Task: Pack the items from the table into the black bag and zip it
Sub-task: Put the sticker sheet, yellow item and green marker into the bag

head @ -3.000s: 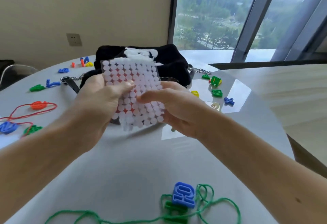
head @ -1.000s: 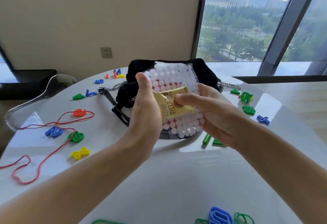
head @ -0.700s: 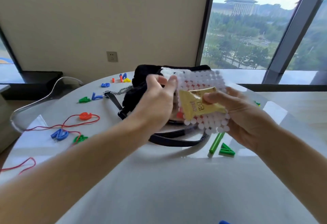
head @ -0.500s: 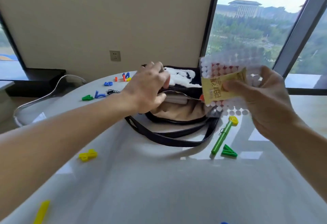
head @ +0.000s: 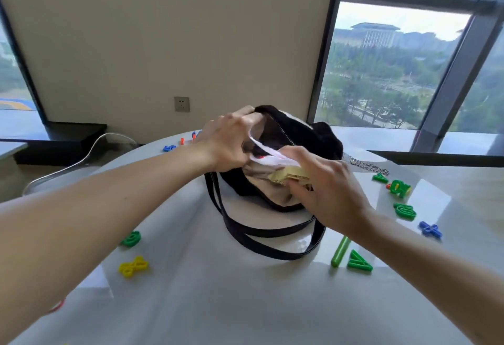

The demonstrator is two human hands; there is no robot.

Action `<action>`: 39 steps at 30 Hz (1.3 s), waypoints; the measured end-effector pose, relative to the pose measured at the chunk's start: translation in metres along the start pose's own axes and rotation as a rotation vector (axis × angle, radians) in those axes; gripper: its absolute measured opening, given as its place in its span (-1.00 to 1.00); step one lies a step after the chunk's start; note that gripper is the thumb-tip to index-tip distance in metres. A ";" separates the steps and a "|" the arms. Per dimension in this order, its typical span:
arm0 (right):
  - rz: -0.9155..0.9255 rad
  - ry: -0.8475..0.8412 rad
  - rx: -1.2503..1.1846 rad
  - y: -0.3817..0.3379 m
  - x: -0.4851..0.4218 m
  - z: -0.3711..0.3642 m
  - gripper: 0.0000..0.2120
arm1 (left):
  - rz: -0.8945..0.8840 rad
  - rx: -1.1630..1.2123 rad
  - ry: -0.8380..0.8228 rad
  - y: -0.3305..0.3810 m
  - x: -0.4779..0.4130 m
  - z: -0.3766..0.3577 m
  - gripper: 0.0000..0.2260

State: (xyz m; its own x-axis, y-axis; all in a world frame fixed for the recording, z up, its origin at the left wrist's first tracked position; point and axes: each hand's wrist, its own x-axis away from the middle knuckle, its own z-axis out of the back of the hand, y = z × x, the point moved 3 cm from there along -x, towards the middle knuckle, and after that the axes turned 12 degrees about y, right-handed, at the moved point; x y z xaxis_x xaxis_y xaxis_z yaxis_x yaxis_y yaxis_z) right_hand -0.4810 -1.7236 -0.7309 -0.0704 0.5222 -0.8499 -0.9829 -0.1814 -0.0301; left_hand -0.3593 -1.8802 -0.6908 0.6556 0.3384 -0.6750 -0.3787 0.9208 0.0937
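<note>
The black bag [head: 321,140] stands unzipped on the round white table [head: 245,303], its tan lining showing and its strap looping toward me. My left hand [head: 231,140] grips the bag's near-left rim and holds the mouth apart. My right hand [head: 324,189] pinches the white dotted sheet [head: 270,156] and the yellow packet [head: 289,175] together, pushing them into the opening. Much of the sheet is hidden inside the bag.
Coloured plastic shapes lie around the bag: a green stick [head: 340,251] and green triangle [head: 358,263] at front right, green pieces [head: 399,187] and a blue cross [head: 430,229] farther right, a green ring [head: 131,238] and yellow piece [head: 133,266] at left. A metal chain [head: 365,165] trails right.
My left hand moved from the sheet to the bag's rim and pulled it open. My right hand lowered the sheet and packet from beside the bag down into its mouth.
</note>
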 end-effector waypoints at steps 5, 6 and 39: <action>0.108 -0.186 0.289 0.019 -0.013 -0.037 -0.68 | -0.036 -0.016 -0.079 0.006 -0.012 0.008 -0.56; 0.137 -0.213 0.373 0.022 -0.018 -0.045 -0.69 | -0.049 -0.019 -0.085 0.008 -0.013 0.008 -0.56; 0.232 -0.355 0.736 0.074 -0.022 -0.010 -0.32 | -0.026 -0.126 -0.241 -0.003 -0.010 -0.001 -0.44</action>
State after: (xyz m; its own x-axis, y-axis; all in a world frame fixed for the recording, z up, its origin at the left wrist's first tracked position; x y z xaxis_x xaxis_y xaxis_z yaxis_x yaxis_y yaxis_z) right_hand -0.5506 -1.7570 -0.7194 -0.2118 0.7918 -0.5728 -0.7881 0.2082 0.5793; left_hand -0.3657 -1.8862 -0.6854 0.7967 0.3655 -0.4813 -0.4284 0.9033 -0.0232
